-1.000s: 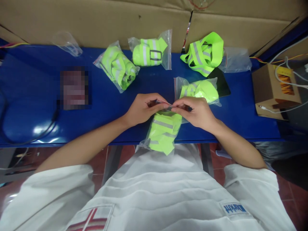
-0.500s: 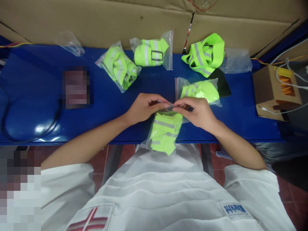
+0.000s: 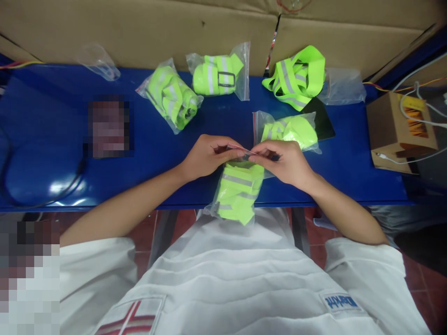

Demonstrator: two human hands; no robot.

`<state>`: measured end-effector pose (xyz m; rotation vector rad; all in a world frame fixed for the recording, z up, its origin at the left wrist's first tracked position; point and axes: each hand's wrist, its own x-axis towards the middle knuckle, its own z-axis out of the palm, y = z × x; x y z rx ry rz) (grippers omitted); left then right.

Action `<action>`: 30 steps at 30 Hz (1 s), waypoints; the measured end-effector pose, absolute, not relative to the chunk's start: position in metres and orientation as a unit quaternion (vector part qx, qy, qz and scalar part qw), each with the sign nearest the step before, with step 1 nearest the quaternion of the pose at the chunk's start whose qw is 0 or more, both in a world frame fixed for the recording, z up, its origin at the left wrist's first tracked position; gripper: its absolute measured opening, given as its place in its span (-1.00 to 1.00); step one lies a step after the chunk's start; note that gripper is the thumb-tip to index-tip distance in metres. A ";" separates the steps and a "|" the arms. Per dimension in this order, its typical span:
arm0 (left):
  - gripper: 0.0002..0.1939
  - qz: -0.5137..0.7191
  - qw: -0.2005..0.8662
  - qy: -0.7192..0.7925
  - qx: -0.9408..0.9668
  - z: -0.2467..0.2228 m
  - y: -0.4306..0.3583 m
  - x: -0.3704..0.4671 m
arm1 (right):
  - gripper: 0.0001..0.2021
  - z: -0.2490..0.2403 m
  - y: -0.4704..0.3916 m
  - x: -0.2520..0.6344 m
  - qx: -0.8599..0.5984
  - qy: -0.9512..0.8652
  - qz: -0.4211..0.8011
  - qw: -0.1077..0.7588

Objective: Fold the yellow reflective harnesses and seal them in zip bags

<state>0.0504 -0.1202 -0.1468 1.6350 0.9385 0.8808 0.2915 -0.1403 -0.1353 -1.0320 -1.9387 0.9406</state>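
Between my hands hangs a clear zip bag (image 3: pixel 238 193) with a folded neon yellow-green reflective strap inside, over the table's front edge. My left hand (image 3: pixel 212 157) pinches the bag's red-lined top edge from the left. From the right, my right hand (image 3: pixel 283 162) pinches the same edge, its fingertips close to the left ones. Whether the seal is closed cannot be made out. Just behind my right hand lies another bagged strap (image 3: pixel 291 131), partly covering a dark flat object (image 3: pixel 323 122).
Further back on the blue table (image 3: pixel 157 158) lie two bagged straps, one left (image 3: pixel 172 95) and one middle (image 3: pixel 217 77). A loose strap (image 3: pixel 296 77) sits beside an unfilled clear bag (image 3: pixel 344 86). A cardboard box (image 3: pixel 398 123) with cables stands right; another clear bag (image 3: pixel 99 63) lies back left.
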 end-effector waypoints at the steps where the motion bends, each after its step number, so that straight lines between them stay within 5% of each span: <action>1: -0.61 0.366 0.505 0.389 0.678 -0.147 -0.120 0.050 | -0.88 -0.135 -0.140 0.292 -0.404 -0.754 0.366 0.366; 30: -0.57 0.316 0.490 0.343 0.736 -0.144 -0.119 0.048 | -0.84 -0.132 -0.139 0.296 -0.353 -0.846 0.256 0.308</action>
